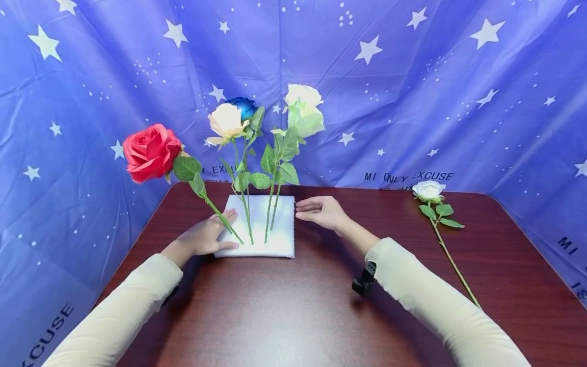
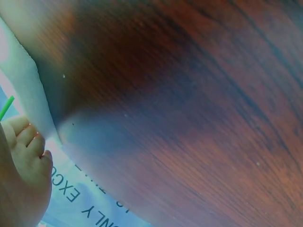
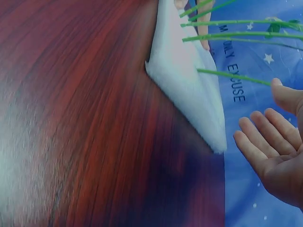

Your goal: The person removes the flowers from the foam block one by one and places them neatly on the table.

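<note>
A white foam block (image 1: 281,239) lies on the table with artificial roses standing in it. The red rose (image 1: 152,153) leans left; a cream rose (image 1: 226,122), a blue rose (image 1: 243,107) partly hidden behind it, and pale white-green roses (image 1: 304,114) stand more upright. My left hand (image 1: 204,238) rests on the block's left side, fingers and thumb extended, the red rose's stem crossing in front of the fingers. Beside the block's right edge, my right hand (image 1: 325,211) holds nothing, its fingers fairly straight. In the right wrist view, that hand (image 3: 279,161) appears apart from the foam (image 3: 189,90).
A single white rose (image 1: 428,191) lies on the right of the dark red-brown table (image 1: 293,311), its stem running toward the right sleeve (image 1: 426,295). Behind the table hangs a blue star-patterned cloth (image 1: 394,102). A black wrist device (image 1: 364,280) sits under the right cuff.
</note>
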Motion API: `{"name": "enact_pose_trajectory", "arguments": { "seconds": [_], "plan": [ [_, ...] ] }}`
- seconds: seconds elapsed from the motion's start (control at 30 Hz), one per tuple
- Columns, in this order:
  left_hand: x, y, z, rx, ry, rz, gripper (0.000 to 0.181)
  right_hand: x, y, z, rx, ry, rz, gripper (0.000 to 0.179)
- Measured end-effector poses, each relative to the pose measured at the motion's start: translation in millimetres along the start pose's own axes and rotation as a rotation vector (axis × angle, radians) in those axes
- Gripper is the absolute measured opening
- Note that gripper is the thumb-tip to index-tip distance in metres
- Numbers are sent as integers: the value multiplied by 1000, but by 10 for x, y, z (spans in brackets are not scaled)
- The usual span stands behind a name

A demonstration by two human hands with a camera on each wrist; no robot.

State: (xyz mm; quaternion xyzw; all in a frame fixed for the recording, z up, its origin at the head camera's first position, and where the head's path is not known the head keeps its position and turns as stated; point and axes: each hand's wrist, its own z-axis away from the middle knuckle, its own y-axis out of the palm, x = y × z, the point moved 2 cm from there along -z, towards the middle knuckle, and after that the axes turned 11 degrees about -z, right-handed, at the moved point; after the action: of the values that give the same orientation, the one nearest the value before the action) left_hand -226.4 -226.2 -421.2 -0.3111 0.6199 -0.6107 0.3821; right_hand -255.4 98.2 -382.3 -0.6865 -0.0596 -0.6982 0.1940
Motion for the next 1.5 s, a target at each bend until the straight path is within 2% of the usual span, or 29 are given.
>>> {"name": "enact_pose_trajectory", "arguments": {
  "seconds": [0.3,0.73,1.0,1.5],
  "plan": [
    [-1,-10,-17,8,-6,-5,91,-1,146,-8,25,8,-3,39],
    [-11,-22,1,10,-15,-10,90,-99,200,46,30,29,-56,37],
    [-7,-13,-2,20,-15,-1,91,-109,250,43,9,44,-158,37],
    [3,-3,-3,14,-13,6,91,-77,392,10,19,36,-328,37]
  ]
}}
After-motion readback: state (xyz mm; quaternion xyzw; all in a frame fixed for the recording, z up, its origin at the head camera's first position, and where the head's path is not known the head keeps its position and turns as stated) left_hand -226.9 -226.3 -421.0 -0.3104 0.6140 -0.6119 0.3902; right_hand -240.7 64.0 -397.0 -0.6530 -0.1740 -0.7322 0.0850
